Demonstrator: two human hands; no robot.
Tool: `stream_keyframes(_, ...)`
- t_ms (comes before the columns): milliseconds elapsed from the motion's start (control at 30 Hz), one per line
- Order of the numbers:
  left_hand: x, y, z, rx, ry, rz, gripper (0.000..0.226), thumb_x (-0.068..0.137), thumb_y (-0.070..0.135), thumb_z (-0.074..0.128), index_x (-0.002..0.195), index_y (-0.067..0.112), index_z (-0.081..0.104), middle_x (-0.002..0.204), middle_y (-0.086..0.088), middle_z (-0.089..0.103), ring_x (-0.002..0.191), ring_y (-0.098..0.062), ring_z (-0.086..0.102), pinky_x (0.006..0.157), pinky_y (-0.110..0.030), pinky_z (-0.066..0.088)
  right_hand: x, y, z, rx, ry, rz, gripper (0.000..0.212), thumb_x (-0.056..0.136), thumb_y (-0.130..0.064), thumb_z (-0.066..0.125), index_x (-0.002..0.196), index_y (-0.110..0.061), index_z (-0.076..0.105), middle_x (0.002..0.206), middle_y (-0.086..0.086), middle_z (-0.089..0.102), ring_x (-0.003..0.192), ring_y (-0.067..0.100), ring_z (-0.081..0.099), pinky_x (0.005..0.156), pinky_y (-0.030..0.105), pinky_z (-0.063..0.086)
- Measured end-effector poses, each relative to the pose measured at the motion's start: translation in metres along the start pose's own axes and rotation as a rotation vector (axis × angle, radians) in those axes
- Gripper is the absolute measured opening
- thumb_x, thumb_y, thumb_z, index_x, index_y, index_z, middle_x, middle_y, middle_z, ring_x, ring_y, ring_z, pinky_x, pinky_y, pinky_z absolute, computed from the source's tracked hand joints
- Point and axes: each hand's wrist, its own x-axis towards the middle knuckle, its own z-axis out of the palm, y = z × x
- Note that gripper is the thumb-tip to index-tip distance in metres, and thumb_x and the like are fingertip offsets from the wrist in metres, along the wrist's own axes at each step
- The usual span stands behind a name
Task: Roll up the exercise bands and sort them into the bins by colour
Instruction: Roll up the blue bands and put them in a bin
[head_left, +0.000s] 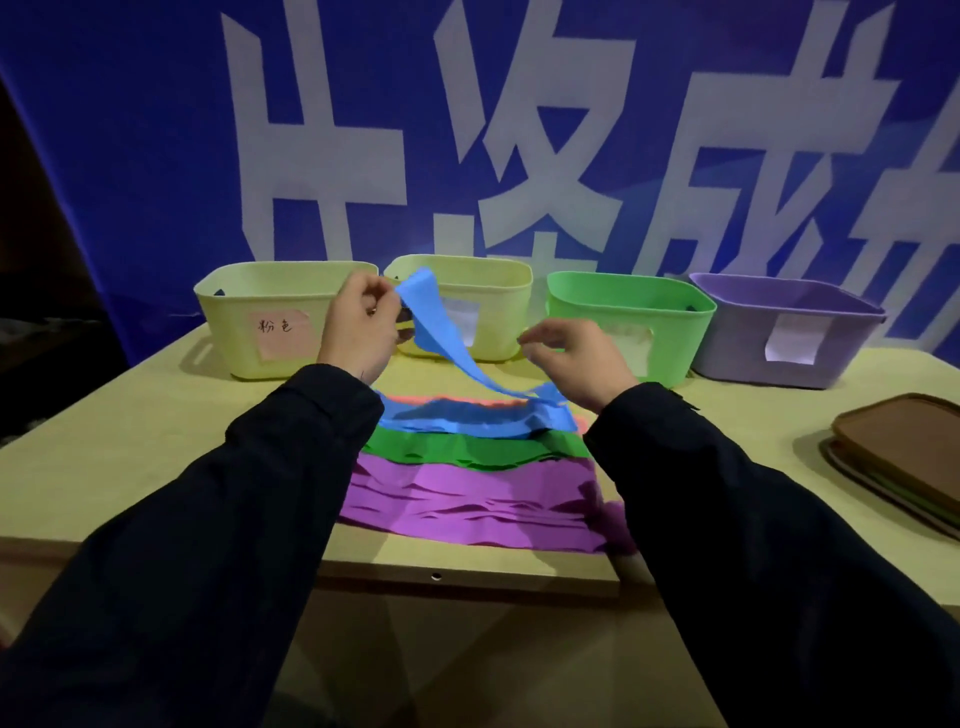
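The step in hand looks like the start of rolling the blue band (441, 332): the left hand (358, 325) pinches 1 end of it between thumb and curled fingers and lifts it in front of the far bins, while the rest trails down and right to the pile on the table (130, 441). The right hand (576, 358) hovers just right of the raised strip, fingers loosely bent and holding nothing.

The next move probably calls for the right hand to catch the strip lower down, so the lifted end can be turned over on itself into a tight coil.

The bands are thin, floppy, matte sheets. The green band (467, 449) and purple band (467, 499) lie flat and wrinkled nearer the person, and a pink band (415, 399) peeks out at the far edge under the blue.

4 smooth plastic bins with rounded corners stand in a row at the far side: the pink-labelled yellow bin (249, 312) at left, a second yellow bin (498, 306), the green bin (628, 322) and the purple bin (779, 332). Brown lids (904, 462) are stacked at right.
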Motion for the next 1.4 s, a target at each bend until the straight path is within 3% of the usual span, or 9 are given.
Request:
stream_keyframes(233, -0.01, 0.048, 0.025, -0.396, -0.098, -0.039, 0.015, 0.104, 0.008, 0.046, 0.091, 0.015, 0.047, 0.093, -0.005, 0.063, 0.078, -0.017, 0.07, 0.074, -0.035, 0.06, 0.009, -0.025, -0.013, 0.299, 0.042, -0.057, 0.022, 0.092, -0.01, 0.064, 0.112, -0.019, 0.068, 0.112, 0.006, 0.073, 0.105, 0.016, 0.068, 0.099, 0.042, 0.053)
stream_keyframes(400, -0.02, 0.039, 0.028, -0.457, -0.232, -0.173, 0.017, 0.102, 0.006, 0.045, 0.087, 0.014, 0.05, 0.08, -0.004, 0.066, 0.074, -0.019, 0.067, 0.065, -0.033, 0.058, 0.0, -0.027, -0.005, 0.696, -0.138, -0.009, 0.065, 0.088, -0.005, 0.06, 0.145, -0.03, 0.044, 0.141, 0.005, 0.056, 0.129, 0.015, 0.054, 0.102, 0.027, 0.046)
stream_keyframes(500, -0.023, 0.031, 0.028, -0.424, -0.327, -0.195, 0.017, 0.1, 0.006, 0.043, 0.088, 0.013, 0.053, 0.08, -0.006, 0.064, 0.074, -0.02, 0.062, 0.065, -0.032, 0.054, 0.005, -0.027, -0.002, 0.855, -0.193, 0.063, 0.047, 0.079, -0.023, 0.064, 0.126, -0.032, 0.063, 0.118, -0.003, 0.07, 0.109, 0.014, 0.062, 0.099, 0.032, 0.042)
stream_keyframes(600, -0.022, 0.029, 0.026, -0.42, -0.354, -0.19, 0.017, 0.1, 0.007, 0.043, 0.089, 0.013, 0.054, 0.082, -0.006, 0.067, 0.074, -0.019, 0.065, 0.066, -0.032, 0.055, 0.003, -0.029, 0.0, 0.87, -0.184, 0.044, 0.012, 0.09, -0.012, 0.067, 0.099, -0.018, 0.073, 0.09, 0.003, 0.071, 0.085, 0.019, 0.063, 0.087, 0.037, 0.049)
stream_keyframes(867, -0.019, 0.015, 0.02, -0.399, -0.213, -0.241, 0.005, 0.1, 0.015, 0.053, 0.096, 0.014, 0.056, 0.086, -0.004, 0.07, 0.076, -0.018, 0.067, 0.072, -0.032, 0.056, 0.008, -0.036, 0.017, 0.663, -0.027, 0.062, 0.017, 0.093, -0.01, 0.069, 0.078, -0.016, 0.063, 0.069, -0.004, 0.062, 0.058, 0.004, 0.053, 0.058, 0.02, 0.043)
stream_keyframes(1033, -0.021, -0.003, 0.007, -0.208, -0.222, -0.235, 0.038, 0.092, 0.054, 0.061, 0.114, 0.024, 0.058, 0.111, -0.002, 0.071, 0.108, -0.017, 0.065, 0.092, -0.037, 0.049, 0.013, -0.052, 0.023, 0.695, 0.009, 0.037, 0.019, 0.096, -0.014, 0.065, 0.078, -0.019, 0.061, 0.075, -0.002, 0.059, 0.067, 0.01, 0.05, 0.061, 0.022, 0.041)
stream_keyframes(1133, -0.024, -0.011, 0.006, -0.005, -0.393, -0.172, 0.069, 0.074, 0.056, 0.074, 0.131, 0.025, 0.051, 0.115, 0.004, 0.066, 0.108, -0.005, 0.061, 0.089, -0.023, 0.048, 0.017, -0.065, 0.015, 0.783, 0.046, 0.036, 0.02, 0.099, -0.018, 0.061, 0.079, -0.023, 0.058, 0.079, -0.005, 0.058, 0.067, 0.01, 0.05, 0.056, 0.021, 0.039)
stream_keyframes(1300, -0.031, -0.014, 0.03, 0.019, -0.553, -0.028, 0.04, 0.09, 0.015, 0.074, 0.125, 0.022, 0.056, 0.122, -0.001, 0.069, 0.116, -0.009, 0.064, 0.096, -0.023, 0.052, 0.023, -0.084, -0.006, 1.051, 0.07, 0.052, 0.012, 0.103, -0.019, 0.054, 0.091, -0.021, 0.053, 0.078, -0.005, 0.058, 0.062, 0.008, 0.055, 0.05, 0.02, 0.044)
stream_keyframes(1400, -0.031, -0.008, 0.043, 0.031, -0.463, 0.025, 0.012, 0.096, 0.015, 0.067, 0.107, 0.012, 0.067, 0.102, -0.005, 0.074, 0.091, -0.01, 0.067, 0.086, -0.027, 0.053, 0.029, -0.088, -0.016, 1.106, 0.15, 0.074, 0.015, 0.103, -0.02, 0.051, 0.089, -0.022, 0.055, 0.076, -0.007, 0.06, 0.068, 0.007, 0.055, 0.054, 0.019, 0.044)
